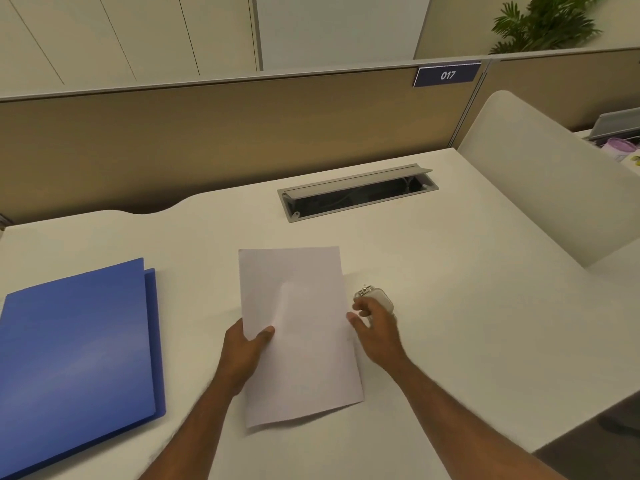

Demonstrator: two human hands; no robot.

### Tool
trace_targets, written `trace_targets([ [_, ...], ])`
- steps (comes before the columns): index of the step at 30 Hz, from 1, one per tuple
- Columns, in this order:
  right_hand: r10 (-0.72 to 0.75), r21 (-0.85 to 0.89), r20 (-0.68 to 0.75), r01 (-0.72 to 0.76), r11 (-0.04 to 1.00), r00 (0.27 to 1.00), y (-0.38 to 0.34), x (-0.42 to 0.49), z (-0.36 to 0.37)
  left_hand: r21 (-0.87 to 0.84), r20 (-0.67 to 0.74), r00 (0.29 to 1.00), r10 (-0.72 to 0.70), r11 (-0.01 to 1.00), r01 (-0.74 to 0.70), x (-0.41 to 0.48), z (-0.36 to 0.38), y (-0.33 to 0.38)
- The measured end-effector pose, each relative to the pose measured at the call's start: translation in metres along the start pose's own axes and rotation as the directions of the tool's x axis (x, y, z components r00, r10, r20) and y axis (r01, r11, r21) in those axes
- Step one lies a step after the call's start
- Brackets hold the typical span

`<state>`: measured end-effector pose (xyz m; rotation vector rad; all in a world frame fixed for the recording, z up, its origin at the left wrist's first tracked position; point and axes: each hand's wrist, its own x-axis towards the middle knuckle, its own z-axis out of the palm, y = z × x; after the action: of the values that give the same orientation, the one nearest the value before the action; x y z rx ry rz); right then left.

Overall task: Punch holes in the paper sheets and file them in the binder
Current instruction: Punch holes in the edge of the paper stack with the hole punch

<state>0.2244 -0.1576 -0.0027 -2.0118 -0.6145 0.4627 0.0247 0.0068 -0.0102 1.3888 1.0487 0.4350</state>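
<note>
Desk (450,271): paper (301,358) between binder (76,358), punch (379,297)

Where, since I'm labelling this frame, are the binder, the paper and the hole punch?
binder (79,348), head view, middle of the blue cover.
paper (301,337), head view, middle of the sheet.
hole punch (379,298), head view, its pale rounded top.

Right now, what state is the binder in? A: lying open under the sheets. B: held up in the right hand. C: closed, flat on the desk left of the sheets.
C: the blue binder lies closed on the desk, left of the paper sheets that the left hand holds.
</note>
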Motion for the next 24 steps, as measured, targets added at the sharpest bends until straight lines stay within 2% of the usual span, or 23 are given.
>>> trace_targets([
  [2,0.161,0.137,0.16,-0.184,0.973,0.974,-0.007,0.001,0.012,-0.013,-0.001,1.0,0.015,1.0,-0.015,-0.002,-0.005,0.003],
  [4,0.188,0.211,0.242,-0.24,0.947,0.952,-0.013,0.003,0.019,-0.014,-0.015,0.999,0.044,0.999,-0.044,-0.005,-0.01,0.007],
  [8,0.097,0.295,0.211,-0.158,0.942,0.973,-0.03,0.004,0.022,-0.024,-0.06,0.991,0.117,0.993,-0.119,-0.011,-0.019,0.016],
  [13,-0.082,0.401,0.164,0.009,0.916,0.983,-0.061,0.0,0.032,-0.001,-0.197,0.949,0.245,0.968,-0.25,-0.024,-0.032,0.026],
  [17,-0.078,0.389,0.202,-0.007,0.921,0.976,-0.061,-0.009,0.041,0.031,-0.262,0.935,0.24,0.97,-0.24,-0.029,-0.029,0.022],
  [24,-0.18,0.412,0.136,0.11,0.905,0.974,-0.075,-0.009,0.046,0.047,-0.34,0.879,0.333,0.94,-0.338,-0.034,-0.038,0.029],
])
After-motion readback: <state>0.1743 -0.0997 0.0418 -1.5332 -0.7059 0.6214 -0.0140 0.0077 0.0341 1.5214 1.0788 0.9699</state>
